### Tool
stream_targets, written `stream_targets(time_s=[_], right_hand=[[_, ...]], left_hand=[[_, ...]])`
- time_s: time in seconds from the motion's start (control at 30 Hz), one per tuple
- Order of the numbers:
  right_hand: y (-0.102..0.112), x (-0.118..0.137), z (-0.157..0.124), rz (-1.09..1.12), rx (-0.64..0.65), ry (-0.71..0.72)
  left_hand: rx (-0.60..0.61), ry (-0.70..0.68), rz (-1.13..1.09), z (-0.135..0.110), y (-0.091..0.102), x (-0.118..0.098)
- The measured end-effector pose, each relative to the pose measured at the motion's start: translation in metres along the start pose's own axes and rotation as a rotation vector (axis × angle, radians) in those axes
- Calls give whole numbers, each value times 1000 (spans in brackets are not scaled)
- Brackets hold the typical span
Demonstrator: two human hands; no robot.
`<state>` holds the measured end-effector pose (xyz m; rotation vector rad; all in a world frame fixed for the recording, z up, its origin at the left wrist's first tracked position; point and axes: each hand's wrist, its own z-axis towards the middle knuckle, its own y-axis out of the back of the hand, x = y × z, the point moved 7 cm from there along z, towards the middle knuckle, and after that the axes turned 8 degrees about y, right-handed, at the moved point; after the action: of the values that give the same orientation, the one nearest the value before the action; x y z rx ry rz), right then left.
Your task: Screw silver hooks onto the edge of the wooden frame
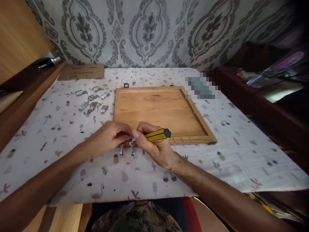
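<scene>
My right hand (156,148) is wrapped round a screwdriver (158,135) with a yellow and black handle, its butt pointing right. The screwdriver's tip is hidden by my fingers. Close beside it, my left hand (108,137) has thumb and forefinger pinched together; whatever they hold is too small or hidden to see. Both hands are over the near edge of a shallow framed wooden panel (154,112) lying flat. Two metal fittings, one metal bracket (121,150) and another bracket (132,150), jut from that edge toward me, below my fingers.
Several loose metal fittings (93,105) and small parts lie left of the panel. A flat piece of cardboard (82,71) sits at the far left on the patterned cloth (135,190). A pixelated object (201,87) lies at the right. A dark shelf (231,87) borders the table there.
</scene>
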<state>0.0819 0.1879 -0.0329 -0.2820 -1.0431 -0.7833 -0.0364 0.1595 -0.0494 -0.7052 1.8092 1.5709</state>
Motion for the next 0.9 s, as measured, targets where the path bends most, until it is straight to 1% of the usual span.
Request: stream_targets(time_s=[0.17,0.37,0.6,0.77,0.9], right_hand=[[0,-1,0,32,-6,12],[0,-2,0,30,-9,20],[0,0,0,4,-18,57],[0,-1,0,-13,-34,22],[0,-1,0,-11,-47,21]], left_hand=[[24,-19,-19,0,-7,-1],[6,-78,16,1,-11,0],[46,20,-69,4,-11,6],[64,46,-90,6,-11,4],[65,48,-100,7,-12,5]])
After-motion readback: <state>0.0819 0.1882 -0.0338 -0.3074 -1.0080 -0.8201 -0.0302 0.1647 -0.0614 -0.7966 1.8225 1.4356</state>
